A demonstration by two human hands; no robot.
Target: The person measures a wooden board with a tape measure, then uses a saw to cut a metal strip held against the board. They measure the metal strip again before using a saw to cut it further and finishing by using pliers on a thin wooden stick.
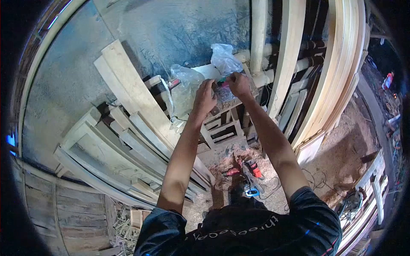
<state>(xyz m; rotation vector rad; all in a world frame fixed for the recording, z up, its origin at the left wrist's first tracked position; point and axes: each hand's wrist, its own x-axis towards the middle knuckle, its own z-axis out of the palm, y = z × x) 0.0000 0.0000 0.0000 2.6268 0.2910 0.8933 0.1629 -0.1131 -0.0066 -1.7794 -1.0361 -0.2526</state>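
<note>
Both my arms reach forward over a small wooden stand (232, 103) against the wall. My left hand (206, 98) has its fingers bent together beside a crumpled clear plastic bag (186, 79). My right hand (240, 86) is closed in a pinch, just below a second clear plastic bag (225, 59). Between the two hands shows a small green and pink item (222, 81), too small to name. What the fingertips grip is mostly hidden by the hands.
Long wooden boards (132, 89) lean on the left, beside a wooden frame (85, 143). Tall planks (329, 72) stand on the right. Red power tools (255, 170) and a blue tool (252, 192) lie low among wood shavings. A cable (318, 183) trails on the floor.
</note>
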